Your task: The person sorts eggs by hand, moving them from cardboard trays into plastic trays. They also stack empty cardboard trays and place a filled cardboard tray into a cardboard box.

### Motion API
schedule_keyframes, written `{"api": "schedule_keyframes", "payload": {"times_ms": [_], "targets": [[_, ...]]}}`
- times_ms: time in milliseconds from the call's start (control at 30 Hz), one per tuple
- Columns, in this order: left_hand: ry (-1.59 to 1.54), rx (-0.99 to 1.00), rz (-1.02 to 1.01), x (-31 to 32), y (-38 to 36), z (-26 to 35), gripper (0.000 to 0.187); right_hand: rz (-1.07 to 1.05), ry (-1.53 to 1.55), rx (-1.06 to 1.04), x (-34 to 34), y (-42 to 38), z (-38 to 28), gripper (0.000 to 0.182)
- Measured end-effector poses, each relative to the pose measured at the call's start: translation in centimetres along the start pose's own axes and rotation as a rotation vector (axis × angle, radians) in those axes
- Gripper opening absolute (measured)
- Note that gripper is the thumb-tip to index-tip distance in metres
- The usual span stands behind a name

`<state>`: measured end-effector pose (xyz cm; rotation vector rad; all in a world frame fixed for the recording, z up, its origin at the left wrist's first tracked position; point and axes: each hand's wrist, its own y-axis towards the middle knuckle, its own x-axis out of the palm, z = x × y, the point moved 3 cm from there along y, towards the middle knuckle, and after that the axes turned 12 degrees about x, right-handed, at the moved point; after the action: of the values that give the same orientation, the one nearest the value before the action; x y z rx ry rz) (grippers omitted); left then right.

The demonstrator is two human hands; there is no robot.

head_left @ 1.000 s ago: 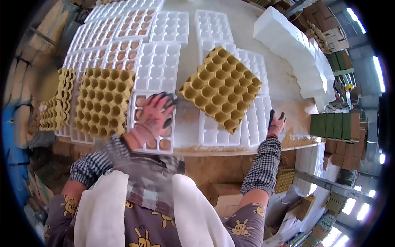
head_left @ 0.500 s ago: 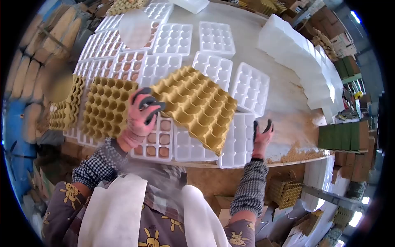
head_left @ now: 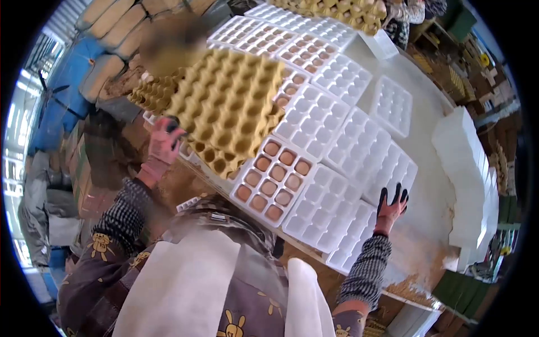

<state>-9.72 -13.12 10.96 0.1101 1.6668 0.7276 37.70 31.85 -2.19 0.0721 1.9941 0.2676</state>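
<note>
My left hand (head_left: pixel 164 143), in a pink glove with dark fingertips, has its fingers curled at the near left edge of a yellow moulded-pulp egg tray (head_left: pixel 227 101). That tray overlaps another pulp tray (head_left: pixel 218 161) beneath it. My right hand (head_left: pixel 391 209), gloved alike, is spread with nothing in it, over the edge of the white foam trays (head_left: pixel 359 150) on the right. Between the hands, nearest my body, lies a white tray of brown eggs (head_left: pixel 274 181). Beside it sits a white tray with bare cups (head_left: pixel 324 208).
More egg-filled white trays (head_left: pixel 307 53) extend toward the back of the table (head_left: pixel 424 151). A row of stacked white foam trays (head_left: pixel 465 174) stands along the right side. Pulp trays (head_left: pixel 342 12) are piled at the far end, near a person's patterned sleeve (head_left: pixel 410 11).
My view has turned left. The pulp tray has moved left from above the white trays to over the other pulp trays, with my left hand at its edge. My right hand stays open.
</note>
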Motion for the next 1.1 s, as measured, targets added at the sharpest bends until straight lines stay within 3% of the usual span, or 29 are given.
{"api": "schedule_keyframes", "payload": {"times_ms": [67, 133, 200, 267, 333, 400, 467, 500, 533, 567, 667, 700, 867, 933, 1000, 1033, 1067, 1100], "targets": [[0.032, 0.157, -0.562, 4.2, -3.4, -2.2, 0.036, 0.073, 0.240, -0.053, -0.2, -1.3, -2.1, 0.050], [0.031, 0.143, -0.529, 5.1, -3.7, -2.7, 0.033, -0.213, 0.637, 0.029, -0.5, -5.1, -6.6, 0.046], [0.029, 0.133, -0.495, 5.6, -3.5, -3.4, 0.029, -0.450, 0.650, -0.082, 0.2, -10.8, -11.3, 0.046], [-0.144, 0.195, -0.266, 5.5, -3.2, -4.6, 0.023, -0.675, 0.822, -0.114, -0.8, -16.6, -18.1, 0.049], [-0.148, 0.198, -0.332, 6.5, -3.9, -6.0, 0.022, -0.886, 1.019, 0.122, 1.7, -21.7, -22.1, 0.051], [-0.233, 0.324, -0.286, 7.3, -4.0, -7.6, 0.021, -0.997, 1.155, 0.305, 4.2, -25.7, -26.6, 0.055], [-0.291, 0.305, -0.222, 8.1, -4.9, -8.1, 0.020, -1.026, 1.246, 0.458, 5.6, -28.1, -31.0, 0.063], [-0.388, 0.184, -0.177, 9.0, -5.3, -8.7, 0.023, -0.944, 1.317, 0.360, 10.6, -30.4, -30.3, 0.068], [-0.491, 0.060, -0.136, 10.0, -5.6, -9.4, 0.027, -0.920, 1.184, 0.334, 8.9, -29.7, -32.8, 0.073], [-0.361, 0.403, -0.173, 9.7, -4.7, -9.4, 0.026, -0.782, 1.128, 0.339, 10.0, -30.5, -32.5, 0.077], [-0.419, 0.480, -0.325, 9.3, -2.6, -9.9, 0.027, -0.540, 0.794, 0.274, 12.2, -31.7, -31.4, 0.088], [-0.465, 0.499, -0.362, 8.8, -1.9, -10.2, 0.030, -0.571, 0.954, 0.401, 13.2, -31.9, -30.7, 0.090], [-0.556, 0.506, -0.309, 8.1, -2.2, -11.7, 0.032, -0.636, 0.758, 0.489, 11.6, -32.4, -30.9, 0.092], [-0.493, 0.485, -0.500, 10.0, -3.3, -11.5, 0.029, -0.629, 0.678, 0.483, 10.4, -33.7, -31.9, 0.092], [-0.500, 0.482, -0.513, 8.6, -1.9, -12.4, 0.030, -0.458, 0.135, 0.309, 9.0, -33.2, -34.5, 0.088], [-0.595, 0.405, -0.362, 7.0, -0.9, -13.1, 0.034, -0.507, 0.233, 0.325, 8.8, -32.5, -34.6, 0.084], [-0.686, 0.324, -0.214, 5.2, -0.3, -13.8, 0.037, -0.487, 0.671, 0.364, 12.3, -32.7, -30.5, 0.086], [-0.546, 0.269, -0.092, 3.8, 0.3, -15.8, 0.051, -0.632, 0.757, 0.477, 12.0, -32.0, -30.5, 0.084]]}}
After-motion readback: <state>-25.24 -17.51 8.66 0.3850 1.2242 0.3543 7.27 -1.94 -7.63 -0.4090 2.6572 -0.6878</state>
